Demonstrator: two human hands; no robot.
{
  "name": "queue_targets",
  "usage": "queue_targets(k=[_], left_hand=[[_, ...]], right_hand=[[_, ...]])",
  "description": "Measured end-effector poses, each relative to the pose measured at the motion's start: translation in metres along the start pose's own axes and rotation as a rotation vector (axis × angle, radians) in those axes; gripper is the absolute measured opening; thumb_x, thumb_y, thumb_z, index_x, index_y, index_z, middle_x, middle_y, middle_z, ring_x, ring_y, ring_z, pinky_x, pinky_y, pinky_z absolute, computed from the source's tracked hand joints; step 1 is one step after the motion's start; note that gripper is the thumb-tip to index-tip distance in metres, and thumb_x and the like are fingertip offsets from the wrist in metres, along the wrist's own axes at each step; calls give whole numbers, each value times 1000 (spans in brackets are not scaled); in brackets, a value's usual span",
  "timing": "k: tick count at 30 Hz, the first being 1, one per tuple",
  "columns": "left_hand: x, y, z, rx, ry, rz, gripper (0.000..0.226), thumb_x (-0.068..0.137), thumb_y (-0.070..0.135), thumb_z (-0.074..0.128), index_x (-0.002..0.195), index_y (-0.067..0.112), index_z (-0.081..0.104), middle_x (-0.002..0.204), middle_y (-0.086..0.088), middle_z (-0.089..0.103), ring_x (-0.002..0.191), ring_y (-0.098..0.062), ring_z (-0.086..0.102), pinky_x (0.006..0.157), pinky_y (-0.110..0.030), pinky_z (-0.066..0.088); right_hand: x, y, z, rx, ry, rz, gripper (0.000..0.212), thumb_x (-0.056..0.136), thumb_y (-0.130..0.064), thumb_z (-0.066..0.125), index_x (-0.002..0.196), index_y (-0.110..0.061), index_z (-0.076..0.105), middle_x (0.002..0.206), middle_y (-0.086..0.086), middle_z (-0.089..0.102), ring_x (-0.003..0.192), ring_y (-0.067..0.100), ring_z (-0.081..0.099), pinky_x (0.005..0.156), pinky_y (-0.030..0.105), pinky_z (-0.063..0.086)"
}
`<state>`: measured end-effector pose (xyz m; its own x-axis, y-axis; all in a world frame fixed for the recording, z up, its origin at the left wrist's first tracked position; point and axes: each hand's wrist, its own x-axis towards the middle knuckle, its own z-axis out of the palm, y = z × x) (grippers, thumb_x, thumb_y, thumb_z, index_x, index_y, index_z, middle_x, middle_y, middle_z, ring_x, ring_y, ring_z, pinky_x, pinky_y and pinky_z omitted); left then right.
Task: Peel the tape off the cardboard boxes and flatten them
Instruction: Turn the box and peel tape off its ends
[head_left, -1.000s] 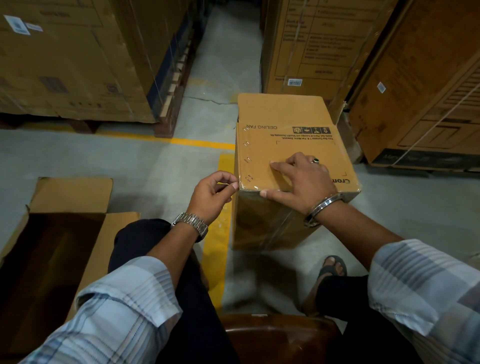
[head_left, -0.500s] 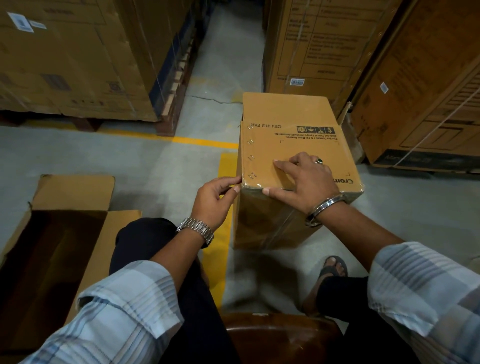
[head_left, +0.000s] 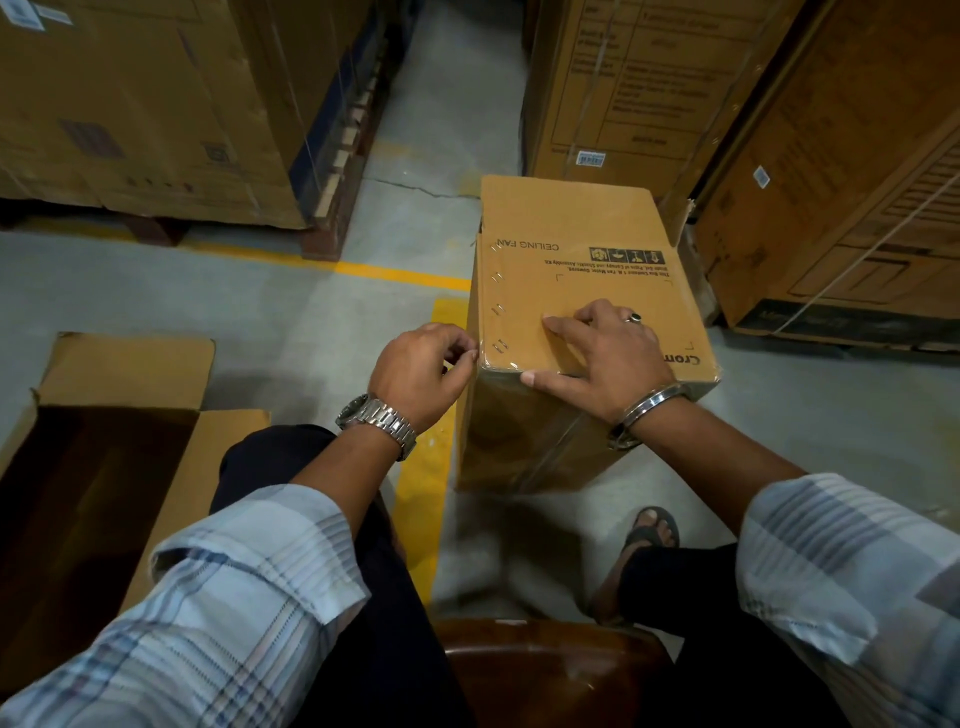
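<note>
Cardboard box (head_left: 571, 228) stands under the right hand (head_left: 608, 358), fingers spread flat; the left hand (head_left: 415, 374) curls at its corner, and whether it pinches anything is unclear.

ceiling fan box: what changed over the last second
The left hand turned knuckles-up, its fingers curling tighter at the near-left top corner of the ceiling fan box; whether they grip anything is unclear. The right hand stayed pressed on top.
</note>
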<state>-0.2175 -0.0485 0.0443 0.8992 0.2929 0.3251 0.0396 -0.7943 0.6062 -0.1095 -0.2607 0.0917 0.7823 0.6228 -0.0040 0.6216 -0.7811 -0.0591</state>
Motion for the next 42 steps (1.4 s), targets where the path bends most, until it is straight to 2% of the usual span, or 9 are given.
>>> queue_targets(k=[6, 11, 15, 20, 24, 28, 34, 37, 42], left_hand=[[0, -2, -4, -30, -88, 21, 16, 85, 32, 57, 87, 22, 69, 87, 7, 69, 79, -13, 66, 68, -40, 57], [-15, -13, -10, -411, -212, -160, 11, 89, 31, 61, 87, 23, 68, 93, 4, 74, 91, -14, 70, 81, -47, 59], [-22, -9, -13, -601, -227, -294, 30, 83, 45, 68, 88, 16, 68, 95, -6, 75, 95, -26, 71, 85, -50, 59], [-19, 3, -9, -671, -101, -295, 18, 85, 10, 76, 80, 0, 62, 89, -7, 77, 91, -18, 74, 84, -43, 59], [-23, 8, -14, -744, -92, -369, 20, 84, 3, 77, 76, 2, 59, 88, -19, 75, 89, -27, 75, 77, -44, 60], [-29, 17, -17, -824, -122, -444, 19, 87, 3, 74, 77, 10, 59, 86, -15, 76, 84, -25, 75, 72, -38, 62], [-31, 18, -18, -950, -191, -570, 23, 92, 5, 68, 113, 9, 62, 92, -13, 74, 87, -25, 74, 80, -40, 62], [-36, 24, -17, -839, -136, -533, 9, 90, 7, 72, 98, 10, 72, 95, -17, 75, 88, -23, 73, 82, -39, 62], [-43, 40, -21, -844, -85, -496, 5, 89, 4, 72, 88, 9, 74, 91, -15, 76, 84, -17, 73, 79, -33, 62]], right_hand=[[2, 0, -1, 22, -4, 11, 83, 75, -86, 47, 143, -40, 45, 131, 1, 47, 121, 26, 46, 99, 47, 44], [3, 3, -2, 34, -6, 6, 84, 73, -89, 44, 142, -41, 46, 128, 0, 47, 119, 25, 46, 98, 47, 45], [3, 1, 0, 40, 0, 3, 82, 74, -86, 48, 142, -41, 46, 129, 0, 47, 119, 26, 45, 98, 46, 44], [4, 2, -3, 38, -36, 13, 84, 74, -87, 48, 144, -41, 44, 131, 0, 46, 121, 25, 44, 101, 46, 42], [5, 3, -6, 40, -43, 12, 90, 68, -93, 41, 143, -42, 45, 130, -1, 46, 121, 25, 45, 101, 46, 41], [3, 2, -9, 47, -59, 3, 98, 62, -95, 34, 144, -42, 45, 130, -1, 47, 121, 25, 45, 102, 47, 40], [6, 18, -25, 182, -182, -83, 77, 77, -69, 69, 143, -36, 49, 140, -3, 48, 127, 24, 45, 101, 38, 41], [8, 33, -34, 240, -198, -114, 60, 84, -55, 72, 137, -30, 59, 144, -2, 54, 128, 21, 50, 98, 32, 39], [7, 33, -26, 214, -159, -136, 57, 86, -49, 71, 137, -27, 60, 150, -2, 51, 135, 20, 48, 107, 33, 37]])
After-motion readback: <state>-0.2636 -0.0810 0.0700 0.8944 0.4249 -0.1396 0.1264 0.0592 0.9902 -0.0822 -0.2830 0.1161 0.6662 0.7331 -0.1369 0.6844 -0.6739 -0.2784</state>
